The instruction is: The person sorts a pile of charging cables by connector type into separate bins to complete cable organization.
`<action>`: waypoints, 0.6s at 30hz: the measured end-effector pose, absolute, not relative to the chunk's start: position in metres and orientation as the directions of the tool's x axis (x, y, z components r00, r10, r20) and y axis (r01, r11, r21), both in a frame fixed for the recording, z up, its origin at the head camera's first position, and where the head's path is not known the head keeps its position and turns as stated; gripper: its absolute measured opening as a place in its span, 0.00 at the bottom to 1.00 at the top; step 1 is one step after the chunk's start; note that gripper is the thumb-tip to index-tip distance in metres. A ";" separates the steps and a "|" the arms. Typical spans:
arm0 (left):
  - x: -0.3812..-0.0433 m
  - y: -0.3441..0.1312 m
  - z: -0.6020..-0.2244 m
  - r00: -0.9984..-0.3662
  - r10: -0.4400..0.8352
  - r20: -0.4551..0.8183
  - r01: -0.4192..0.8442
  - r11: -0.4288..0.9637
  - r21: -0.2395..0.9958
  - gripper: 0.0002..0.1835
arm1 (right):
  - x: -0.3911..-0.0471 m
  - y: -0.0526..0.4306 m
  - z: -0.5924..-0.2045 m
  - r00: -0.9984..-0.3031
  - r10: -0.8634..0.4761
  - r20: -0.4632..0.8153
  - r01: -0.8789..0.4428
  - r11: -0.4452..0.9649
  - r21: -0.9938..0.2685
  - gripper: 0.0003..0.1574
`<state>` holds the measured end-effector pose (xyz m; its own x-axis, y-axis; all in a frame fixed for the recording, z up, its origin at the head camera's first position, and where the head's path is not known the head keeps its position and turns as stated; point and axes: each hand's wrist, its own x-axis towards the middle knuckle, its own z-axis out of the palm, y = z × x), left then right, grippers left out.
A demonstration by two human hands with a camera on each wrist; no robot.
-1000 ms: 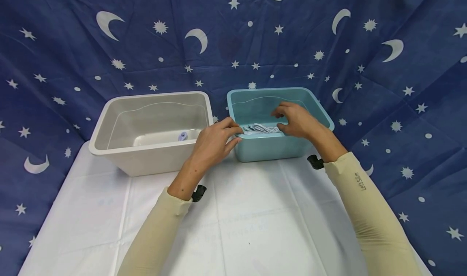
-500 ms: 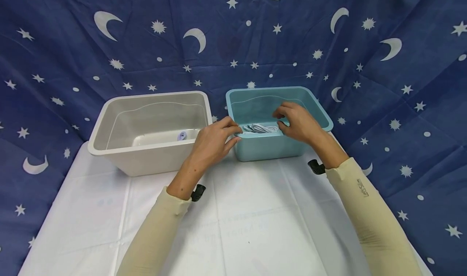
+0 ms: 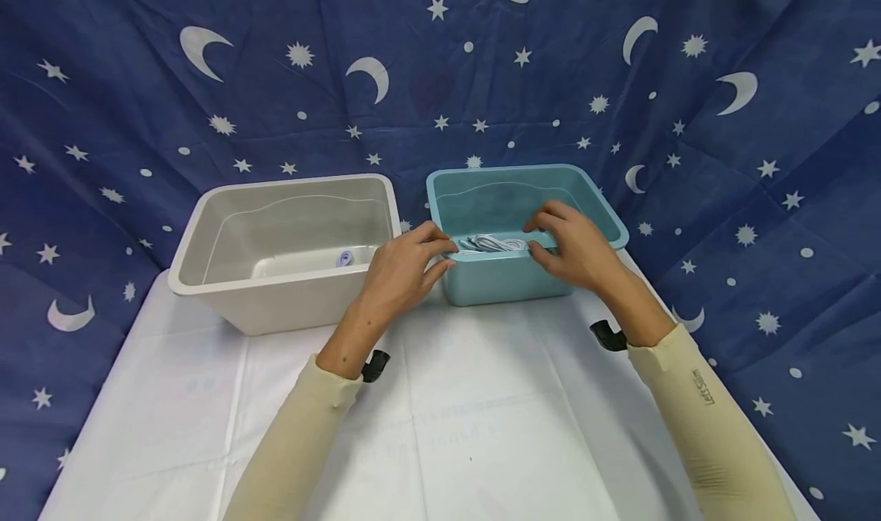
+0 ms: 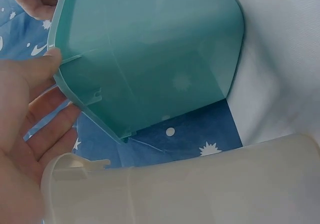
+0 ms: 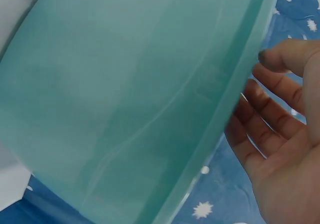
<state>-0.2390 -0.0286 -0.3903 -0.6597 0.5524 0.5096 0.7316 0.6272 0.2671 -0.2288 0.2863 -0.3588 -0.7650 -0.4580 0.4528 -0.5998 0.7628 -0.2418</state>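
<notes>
My left hand (image 3: 406,265) holds the near left corner of the teal bin (image 3: 509,280). In the left wrist view its thumb overlaps the rim, with the fingers beyond it. Over the near rim is my right hand (image 3: 571,245), fingers loosely bent and nothing visible in them; in the right wrist view its thumb tip is right at the rim. White bundled cables (image 3: 492,243) lie inside the teal bin near its front wall, partly hidden by that wall.
To the left stands a larger light grey bin (image 3: 289,307) with a small pale lilac coil (image 3: 345,258) inside. Both bins stand on a white-covered table (image 3: 440,414), close to a blue curtain (image 3: 275,77) with moons and stars.
My right hand has drawn slightly toward me and to the right, down toward the near rim. The left hand stays at the bin's corner.
</notes>
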 end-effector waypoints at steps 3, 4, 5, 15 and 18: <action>-0.239 -0.029 -0.390 -0.656 0.554 0.513 0.734 0.625 0.265 0.12 | -0.218 0.287 -0.359 -0.745 -0.458 0.485 -0.619 0.746 -0.246 0.10; -0.239 -0.029 -0.390 -0.655 0.555 0.514 0.735 0.625 0.263 0.13 | -0.215 0.287 -0.360 -0.735 -0.460 0.498 -0.628 0.739 -0.244 0.10; -0.238 -0.029 -0.390 -0.653 0.556 0.514 0.736 0.626 0.259 0.13 | -0.213 0.287 -0.360 -0.725 -0.461 0.512 -0.637 0.731 -0.243 0.11; -0.231 -0.034 -0.392 -0.644 0.557 0.525 0.749 0.597 0.286 0.19 | -0.186 0.288 -0.371 -0.667 -0.463 0.583 -0.682 0.694 -0.229 0.15; -0.224 -0.038 -0.393 -0.635 0.547 0.546 0.759 0.574 0.307 0.20 | -0.177 0.289 -0.377 -0.656 -0.460 0.599 -0.686 0.695 -0.217 0.16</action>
<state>-0.2240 -0.0377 -0.3932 -0.6348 0.5472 0.5455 0.7589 0.5743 0.3070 -0.1771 0.2891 -0.3765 -0.6556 -0.4596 0.5992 -0.6856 0.6947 -0.2174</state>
